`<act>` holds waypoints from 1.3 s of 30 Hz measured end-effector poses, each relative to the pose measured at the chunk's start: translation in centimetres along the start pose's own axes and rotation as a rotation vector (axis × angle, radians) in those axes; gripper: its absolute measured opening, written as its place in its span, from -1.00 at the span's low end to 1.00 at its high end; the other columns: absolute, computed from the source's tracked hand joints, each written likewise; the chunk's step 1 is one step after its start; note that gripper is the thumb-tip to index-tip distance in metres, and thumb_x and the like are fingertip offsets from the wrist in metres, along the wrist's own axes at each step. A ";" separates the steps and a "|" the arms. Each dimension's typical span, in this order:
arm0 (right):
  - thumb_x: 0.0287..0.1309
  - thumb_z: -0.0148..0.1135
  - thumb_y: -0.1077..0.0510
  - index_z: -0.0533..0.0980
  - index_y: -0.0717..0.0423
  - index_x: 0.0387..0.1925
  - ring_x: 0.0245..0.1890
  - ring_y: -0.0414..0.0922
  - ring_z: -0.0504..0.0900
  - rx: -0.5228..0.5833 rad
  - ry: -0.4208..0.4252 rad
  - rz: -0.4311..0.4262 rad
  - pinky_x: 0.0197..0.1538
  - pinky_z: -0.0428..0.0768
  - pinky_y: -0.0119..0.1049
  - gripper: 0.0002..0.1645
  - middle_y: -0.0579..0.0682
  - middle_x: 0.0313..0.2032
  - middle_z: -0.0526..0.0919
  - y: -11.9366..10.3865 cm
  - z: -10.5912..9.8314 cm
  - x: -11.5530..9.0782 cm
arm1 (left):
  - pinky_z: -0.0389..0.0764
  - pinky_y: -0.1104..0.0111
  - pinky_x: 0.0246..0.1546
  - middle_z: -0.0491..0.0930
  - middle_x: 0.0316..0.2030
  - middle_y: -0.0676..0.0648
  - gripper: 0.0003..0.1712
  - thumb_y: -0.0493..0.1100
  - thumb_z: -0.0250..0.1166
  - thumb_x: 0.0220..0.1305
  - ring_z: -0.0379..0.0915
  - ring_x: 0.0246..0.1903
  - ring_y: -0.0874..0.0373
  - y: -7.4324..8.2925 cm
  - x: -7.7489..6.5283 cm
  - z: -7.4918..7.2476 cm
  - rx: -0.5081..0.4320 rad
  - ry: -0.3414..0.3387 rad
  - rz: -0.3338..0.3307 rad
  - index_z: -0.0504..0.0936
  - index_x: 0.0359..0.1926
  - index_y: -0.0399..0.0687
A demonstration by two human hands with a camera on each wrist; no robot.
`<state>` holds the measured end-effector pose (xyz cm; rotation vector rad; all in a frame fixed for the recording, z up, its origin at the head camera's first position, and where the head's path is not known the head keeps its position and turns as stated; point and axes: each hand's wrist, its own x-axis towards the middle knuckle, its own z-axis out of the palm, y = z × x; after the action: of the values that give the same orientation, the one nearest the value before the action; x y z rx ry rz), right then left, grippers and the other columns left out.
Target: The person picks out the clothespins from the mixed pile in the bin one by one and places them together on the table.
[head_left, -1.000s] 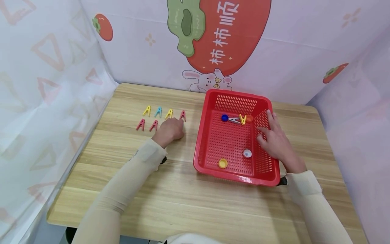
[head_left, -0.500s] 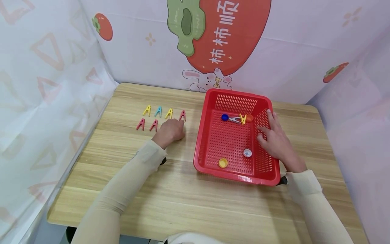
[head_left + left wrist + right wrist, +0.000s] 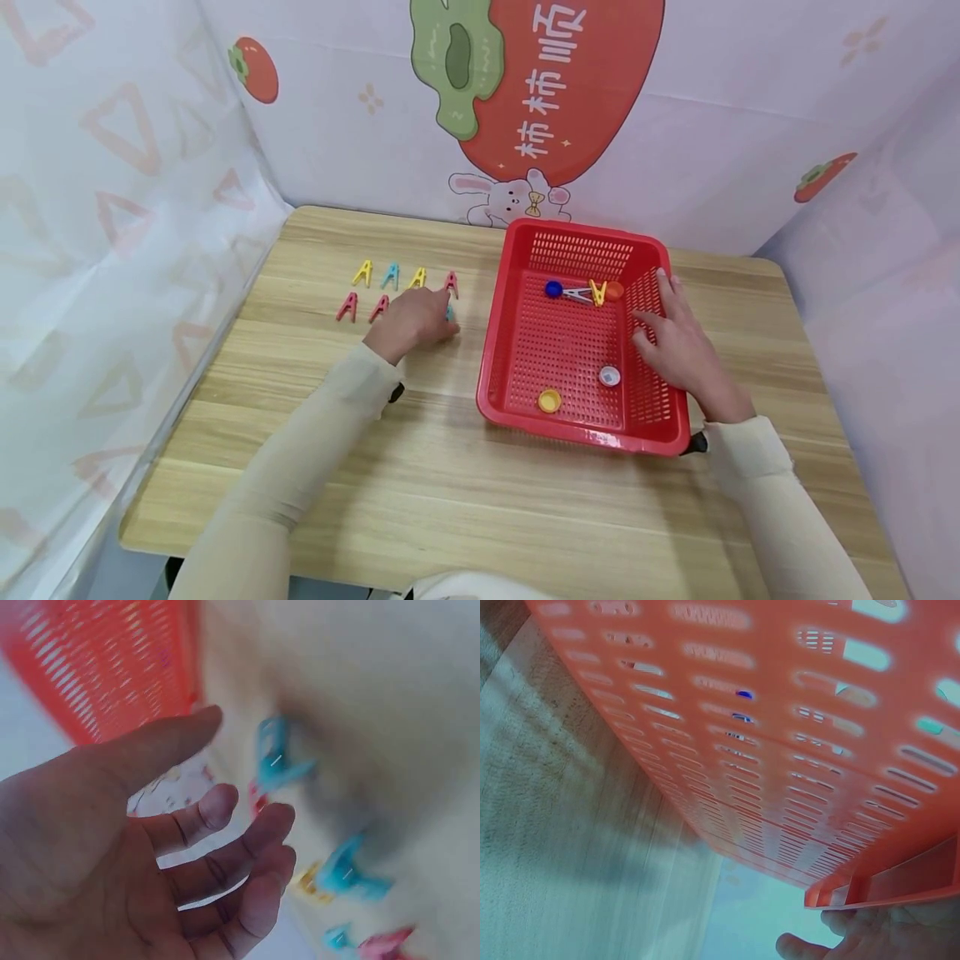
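Observation:
My left hand (image 3: 416,321) hovers over the table with nothing in it, its fingers loosely curved and apart in the left wrist view. A blue clothespin (image 3: 277,757) stands just beyond its fingertips. Another blue clothespin (image 3: 349,874) is nearby, hidden under the hand in the head view. Around them are red clothespins (image 3: 347,307), yellow clothespins (image 3: 363,272) and a further blue one, arranged in two rows. My right hand (image 3: 678,346) rests across the right rim of a red plastic basket (image 3: 583,437), some fingers inside and others along the rim.
Inside the basket are a dark blue cap (image 3: 553,289), a grey clothespin (image 3: 577,294), a yellow clothespin (image 3: 598,292), an orange cap (image 3: 614,291), a white cap (image 3: 609,377) and a yellow cap (image 3: 549,401). A printed cloth (image 3: 360,150) hangs behind the wooden table (image 3: 465,517).
My left hand has let go and drawn slightly left, and its fingers have spread. A blue clothespin now shows beside it below the red one. The right hand and basket stay still.

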<state>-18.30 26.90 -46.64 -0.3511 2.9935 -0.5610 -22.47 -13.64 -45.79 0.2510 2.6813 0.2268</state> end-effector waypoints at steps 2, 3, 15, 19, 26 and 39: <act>0.39 0.25 0.15 0.50 0.42 0.42 0.76 0.30 -0.43 0.002 0.005 -0.002 0.43 0.23 0.55 -0.34 0.13 0.78 -0.43 0.0 -0.1 0.0 | 0.65 0.10 -0.03 0.68 -0.07 -0.21 -0.38 0.15 0.29 0.58 0.56 -0.14 -0.05 -0.3 -0.1 -1.2 0.000 0.014 -0.001 0.52 0.35 -0.23; 0.39 0.25 0.15 0.50 0.43 0.41 0.76 0.31 -0.42 0.002 0.007 -0.003 0.42 0.26 0.55 -0.34 0.14 0.78 -0.42 0.0 -0.1 0.0 | 0.64 0.09 -0.02 0.67 -0.07 -0.22 -0.39 0.16 0.26 0.60 0.56 -0.14 -0.05 -0.4 -0.2 -1.8 0.011 0.020 0.003 0.52 0.33 -0.25; 0.38 0.24 0.15 0.50 0.43 0.41 0.76 0.30 -0.41 0.003 0.012 -0.016 0.42 0.26 0.55 -0.33 0.13 0.78 -0.40 0.0 0.1 0.0 | 0.55 0.17 -0.09 0.51 -0.33 -0.09 -0.54 0.12 0.17 0.66 0.48 -0.25 0.01 -0.2 0.2 -4.9 0.068 0.015 0.009 0.62 0.10 -0.23; 0.38 0.25 0.14 0.51 0.43 0.41 0.76 0.31 -0.42 -0.002 0.010 -0.014 0.45 0.21 0.55 -0.34 0.13 0.78 -0.42 0.1 0.1 0.1 | 0.58 0.18 -0.11 0.60 -0.29 -0.11 -0.62 0.04 0.18 0.63 0.50 -0.26 0.01 1.0 0.1 -5.8 0.064 0.048 0.032 0.65 0.07 -0.20; 0.37 0.29 0.15 0.51 0.42 0.41 0.76 0.31 -0.41 -0.003 0.013 -0.012 0.47 0.17 0.56 -0.33 0.15 0.78 -0.40 0.1 0.2 0.1 | 0.61 0.24 -0.21 0.71 -0.23 -0.13 -0.70 -0.05 0.17 0.61 0.61 -0.33 0.05 4.1 -0.1 -8.0 0.067 0.075 0.089 0.61 0.12 -0.16; 0.39 0.25 0.14 0.50 0.41 0.42 0.76 0.31 -0.38 -0.004 0.010 -0.003 0.47 0.17 0.55 -0.33 0.13 0.78 -0.41 0.0 0.1 0.1 | 0.68 0.25 0.09 0.68 -0.02 -0.07 -0.64 -0.11 0.27 0.59 0.58 -0.04 0.05 10.9 0.7 -10.3 0.101 0.058 0.193 0.64 0.29 -0.06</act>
<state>-18.37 26.80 -46.77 -0.3537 3.0042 -0.5592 -26.10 -4.12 -34.72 0.5437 2.7294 0.1584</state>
